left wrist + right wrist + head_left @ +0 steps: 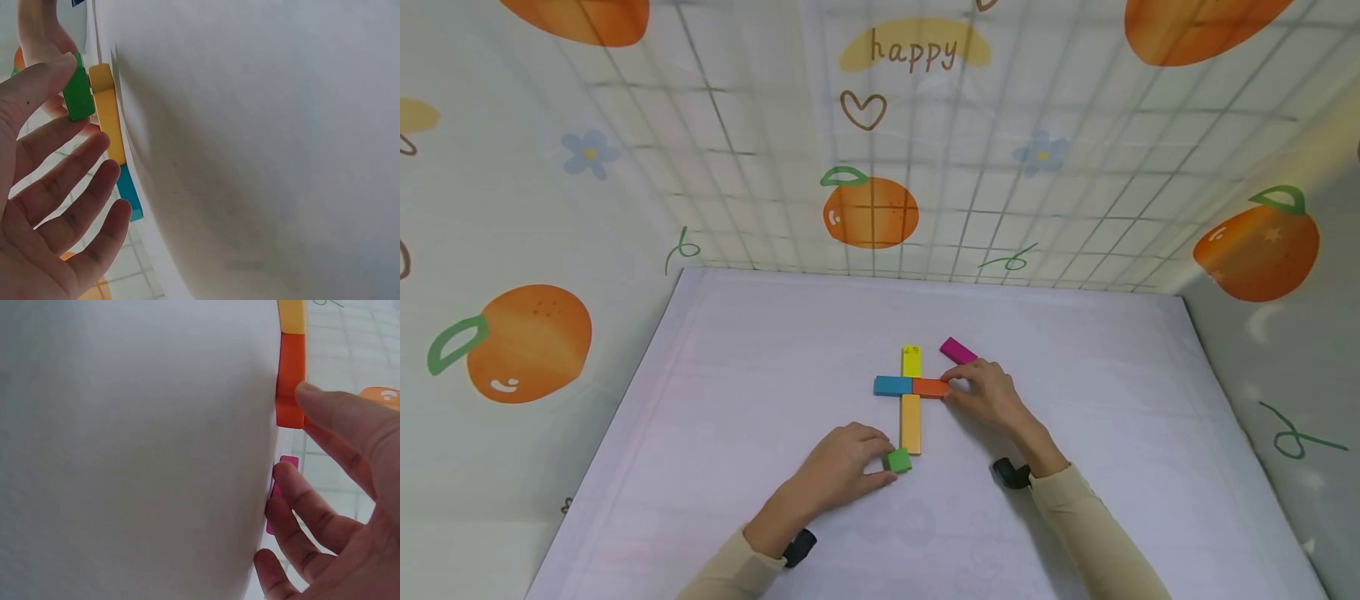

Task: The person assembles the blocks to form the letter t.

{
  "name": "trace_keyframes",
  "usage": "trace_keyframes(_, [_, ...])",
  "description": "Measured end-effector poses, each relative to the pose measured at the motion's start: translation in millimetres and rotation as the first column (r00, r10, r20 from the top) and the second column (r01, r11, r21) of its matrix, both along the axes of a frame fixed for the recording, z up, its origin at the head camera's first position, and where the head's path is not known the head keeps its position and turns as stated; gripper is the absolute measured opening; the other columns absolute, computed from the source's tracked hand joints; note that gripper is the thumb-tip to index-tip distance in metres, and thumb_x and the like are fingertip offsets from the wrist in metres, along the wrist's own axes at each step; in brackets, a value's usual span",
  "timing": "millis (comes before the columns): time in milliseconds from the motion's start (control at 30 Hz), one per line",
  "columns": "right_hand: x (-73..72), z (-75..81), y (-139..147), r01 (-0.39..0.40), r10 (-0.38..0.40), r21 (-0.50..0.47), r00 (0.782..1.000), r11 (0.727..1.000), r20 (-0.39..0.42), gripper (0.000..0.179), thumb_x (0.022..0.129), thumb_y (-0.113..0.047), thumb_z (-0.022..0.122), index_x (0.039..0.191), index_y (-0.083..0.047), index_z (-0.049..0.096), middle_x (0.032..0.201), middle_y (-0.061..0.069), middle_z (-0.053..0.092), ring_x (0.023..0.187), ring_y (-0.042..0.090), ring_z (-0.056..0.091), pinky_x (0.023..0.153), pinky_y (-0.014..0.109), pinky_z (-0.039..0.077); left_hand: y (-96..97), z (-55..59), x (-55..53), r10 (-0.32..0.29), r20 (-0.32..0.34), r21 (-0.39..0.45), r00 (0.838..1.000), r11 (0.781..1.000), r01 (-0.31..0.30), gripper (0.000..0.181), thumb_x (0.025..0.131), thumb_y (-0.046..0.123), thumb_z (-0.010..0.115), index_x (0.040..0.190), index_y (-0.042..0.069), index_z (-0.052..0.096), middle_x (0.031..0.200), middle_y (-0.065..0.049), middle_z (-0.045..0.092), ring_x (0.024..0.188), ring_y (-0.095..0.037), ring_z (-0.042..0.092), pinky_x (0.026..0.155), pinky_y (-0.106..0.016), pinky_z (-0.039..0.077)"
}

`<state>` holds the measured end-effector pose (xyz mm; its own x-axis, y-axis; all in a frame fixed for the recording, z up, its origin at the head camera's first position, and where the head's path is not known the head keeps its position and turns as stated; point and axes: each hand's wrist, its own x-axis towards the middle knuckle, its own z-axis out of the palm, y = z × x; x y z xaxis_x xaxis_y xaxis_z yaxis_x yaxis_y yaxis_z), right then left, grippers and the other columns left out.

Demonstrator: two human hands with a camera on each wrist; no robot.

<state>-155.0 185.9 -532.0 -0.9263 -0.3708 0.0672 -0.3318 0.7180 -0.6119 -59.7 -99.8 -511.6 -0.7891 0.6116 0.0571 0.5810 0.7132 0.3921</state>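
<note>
Several coloured blocks form a cross on the white table. A yellow block (pixel 912 362) is at its top, a blue block (pixel 892 386) at left, an orange-red block (pixel 929 388) at right, and a long amber block (pixel 910 427) runs down toward the person. My left hand (pixel 846 468) pinches a small green block (pixel 899 461) between thumb and forefinger, close to the amber block's near end. With thumb and forefinger, my right hand (pixel 992 396) holds the outer end of the orange-red block; its other fingers are spread in the right wrist view.
A magenta block (pixel 958 351) lies slanted just beyond the right hand, apart from the cross. Cloth walls (pixel 760 192) printed with oranges stand behind and on both sides of the table (pixel 737 350). Black straps with cameras sit at both wrists.
</note>
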Motion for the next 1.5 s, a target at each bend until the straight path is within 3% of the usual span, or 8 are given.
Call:
trace_keyframes(333, [-0.2, 3.2, 0, 0.013, -0.014, 0.010, 0.999, 1.000, 0.031, 0.024, 0.089, -0.018, 0.077, 0.112, -0.020, 0.076, 0.108, 0.005, 0.064, 0.102, 0.027, 0.053, 0.085, 0.049, 0.043, 12.1, -0.3, 2.1, -0.008, -0.045, -0.020, 0.999, 1.000, 0.007, 0.041, 0.084, 0.047, 0.080, 0.112, 0.018, 0.076, 0.111, 0.007, 0.070, 0.102, -0.013, 0.063, 0.087, -0.030, 0.053])
trace_keyframes(633, [-0.7, 0.4, 0, 0.010, -0.010, 0.005, 1.000, 1.000, 0.012, 0.024, 0.088, -0.017, 0.078, 0.112, -0.019, 0.076, 0.107, 0.005, 0.064, 0.101, 0.027, 0.054, 0.085, 0.049, 0.044, 24.1, -2.8, 9.3, -0.033, -0.081, -0.014, 0.996, 0.999, 0.032, 0.039, 0.084, 0.047, 0.079, 0.109, 0.017, 0.077, 0.100, 0.008, 0.068, 0.086, -0.007, 0.059, 0.074, -0.021, 0.050])
trace_keyframes(967, [-0.9, 0.1, 0, 0.011, -0.012, 0.013, 1.000, 1.000, 0.015, 0.024, 0.088, -0.017, 0.078, 0.112, -0.020, 0.076, 0.106, 0.005, 0.064, 0.100, 0.026, 0.054, 0.084, 0.048, 0.044, 31.9, -4.1, 10.2, 0.009, -0.010, -0.099, 1.000, 0.995, -0.010, 0.039, 0.084, 0.048, 0.080, 0.108, 0.017, 0.078, 0.095, 0.008, 0.068, 0.080, -0.006, 0.056, 0.069, -0.019, 0.048])
trace_keyframes(1500, [-0.9, 0.0, 1, 0.020, -0.020, 0.006, 0.999, 1.000, 0.040, 0.024, 0.089, -0.019, 0.077, 0.113, -0.021, 0.076, 0.109, 0.005, 0.064, 0.104, 0.027, 0.053, 0.088, 0.050, 0.041, 35.9, -4.6, 9.7, 0.031, -0.036, -0.128, 0.999, 0.991, -0.035, 0.041, 0.083, 0.048, 0.080, 0.109, 0.016, 0.078, 0.094, 0.006, 0.068, 0.079, -0.008, 0.055, 0.066, -0.018, 0.047])
